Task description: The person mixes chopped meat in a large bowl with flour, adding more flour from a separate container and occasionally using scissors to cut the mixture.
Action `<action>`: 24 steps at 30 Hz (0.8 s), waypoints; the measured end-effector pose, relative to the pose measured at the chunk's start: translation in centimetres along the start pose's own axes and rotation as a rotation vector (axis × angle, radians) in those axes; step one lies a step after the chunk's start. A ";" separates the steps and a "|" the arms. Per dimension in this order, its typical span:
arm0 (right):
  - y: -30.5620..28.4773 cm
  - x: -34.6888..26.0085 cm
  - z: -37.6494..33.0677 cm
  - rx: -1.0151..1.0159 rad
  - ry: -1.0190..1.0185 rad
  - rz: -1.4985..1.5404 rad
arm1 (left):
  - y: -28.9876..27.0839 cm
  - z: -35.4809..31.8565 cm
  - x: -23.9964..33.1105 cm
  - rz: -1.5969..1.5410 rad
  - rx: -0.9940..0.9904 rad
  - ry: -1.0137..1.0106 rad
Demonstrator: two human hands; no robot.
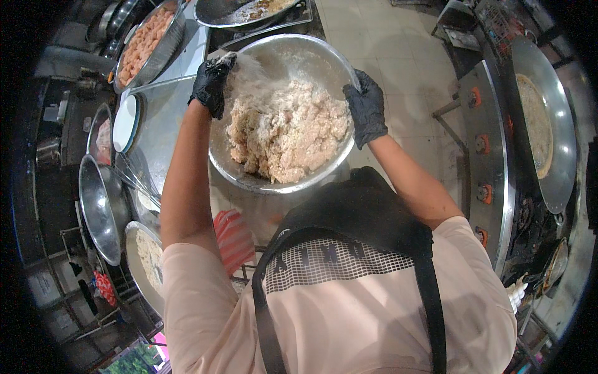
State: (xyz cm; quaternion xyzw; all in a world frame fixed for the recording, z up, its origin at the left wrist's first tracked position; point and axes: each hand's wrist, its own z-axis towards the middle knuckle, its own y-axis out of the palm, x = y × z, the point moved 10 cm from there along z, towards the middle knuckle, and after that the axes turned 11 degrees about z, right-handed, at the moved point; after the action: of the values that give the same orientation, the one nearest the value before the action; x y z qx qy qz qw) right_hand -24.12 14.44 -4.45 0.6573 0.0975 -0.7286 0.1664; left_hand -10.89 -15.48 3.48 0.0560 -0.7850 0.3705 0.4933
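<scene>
The black-gloved left hand [212, 86] clasps the left rim of the metal bowl [330, 68]; the right hand [366, 107] grasps its right rim. The bowl sits beyond the apron [349, 212], holding floury mixture [283, 131]. The flour-dusted left glove could slip, tipping mixture toward the floor [408, 93]. A wok [564, 134] stands far right.

Can't see the underside of the steel bowl [330, 62] at all, and the flour by the left hand [210, 88] is just a blurry haze — the right hand's [367, 112] fingertips are partly hidden too. Top pan [210, 17] gets chopped by the upper edge, the left sleeve [196, 280] covers part of the flour bowl [138, 274] — wall clutter's too small to tell
</scene>
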 end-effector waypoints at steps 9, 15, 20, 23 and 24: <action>0.4 -0.1 0.1 -0.003 -0.015 0.004 | 9.5 0.9 -5.0 0.809 -0.049 0.255; 0.4 0.2 -0.3 -0.012 0.046 0.139 | 15.8 -13.4 1.0 1.076 -0.225 0.644; 0.6 -0.9 -0.1 -0.055 -0.015 0.023 | 11.2 -15.9 -0.4 1.424 -0.070 0.720; 0.7 -0.6 -0.4 -0.051 0.041 0.065 | 8.4 -8.9 -1.5 1.273 0.038 0.666; 0.9 -0.4 -0.4 -0.049 0.087 0.086 | 7.4 -6.1 -1.9 1.097 0.095 0.580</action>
State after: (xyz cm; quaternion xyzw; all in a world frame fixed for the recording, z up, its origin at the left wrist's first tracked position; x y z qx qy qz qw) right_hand -23.37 13.81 -3.99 0.6875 0.0943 -0.6890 0.2093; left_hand -8.81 -6.74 -0.52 -0.4366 -0.5161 0.6047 0.4211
